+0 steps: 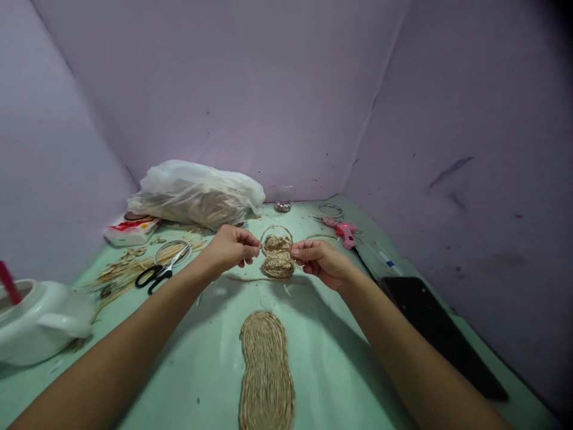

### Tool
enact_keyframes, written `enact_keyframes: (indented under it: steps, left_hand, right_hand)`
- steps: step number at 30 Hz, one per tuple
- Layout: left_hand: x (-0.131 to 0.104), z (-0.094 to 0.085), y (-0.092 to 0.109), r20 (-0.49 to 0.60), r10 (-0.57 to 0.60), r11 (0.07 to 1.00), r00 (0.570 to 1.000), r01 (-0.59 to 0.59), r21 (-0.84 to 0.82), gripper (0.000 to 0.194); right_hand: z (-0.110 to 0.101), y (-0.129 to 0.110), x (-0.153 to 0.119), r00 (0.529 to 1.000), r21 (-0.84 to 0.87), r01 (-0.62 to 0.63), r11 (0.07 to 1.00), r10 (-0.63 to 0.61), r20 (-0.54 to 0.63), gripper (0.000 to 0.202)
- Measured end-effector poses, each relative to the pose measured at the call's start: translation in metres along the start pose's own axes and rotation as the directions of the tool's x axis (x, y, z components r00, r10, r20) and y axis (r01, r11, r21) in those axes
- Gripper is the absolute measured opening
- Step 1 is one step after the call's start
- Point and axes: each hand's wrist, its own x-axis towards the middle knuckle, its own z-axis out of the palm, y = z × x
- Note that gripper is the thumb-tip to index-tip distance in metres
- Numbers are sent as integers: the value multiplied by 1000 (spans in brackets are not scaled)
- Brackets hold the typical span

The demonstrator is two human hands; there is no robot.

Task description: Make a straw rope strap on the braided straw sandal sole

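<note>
The person's left hand (231, 248) pinches one side of a thin, arched loop of tan twisted twine (276, 226), and the right hand (323, 261) pinches around the other side. Between them is a small, tan, double-lobed piece of coiled cord (278, 266); whether it rests on the pale green table (210, 370) or hangs from their grip, I can't tell from here. Nearer the person lies a long, flat, sole-shaped mat of tan cord (266, 370). Black-handled metal scissors (163, 272) lie left of the left hand; a pink plastic glue gun (344, 230) rests beyond the right.
</note>
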Motion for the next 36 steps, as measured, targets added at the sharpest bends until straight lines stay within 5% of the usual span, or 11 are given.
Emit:
enact_keyframes:
  steps: [6, 11, 20, 25, 36]
  left_hand:
    - [-64, 12, -16, 69, -194, 946, 979, 205, -251, 10]
    - [-91, 19, -37, 81, -241, 914, 967, 254, -315, 16]
    - [-94, 29, -60, 174, -294, 812, 940, 342, -473, 17]
    - [-95, 29, -60, 204, -309, 825, 929, 369, -428, 15]
    - [-91, 26, -64, 63, -313, 920, 948, 319, -229, 6]
  right_hand:
    - [20, 20, -40, 980, 123, -121, 985, 99, 173, 14]
    - [33, 39, -58, 958, 187, -187, 964, 136, 252, 13]
    - [34, 55, -55, 952, 164, -229, 960, 186, 242, 11]
    - [35, 56, -56, 958, 132, -217, 967, 185, 221, 13]
    - [36, 58, -52, 998, -41, -41, 998, 43, 54, 17]
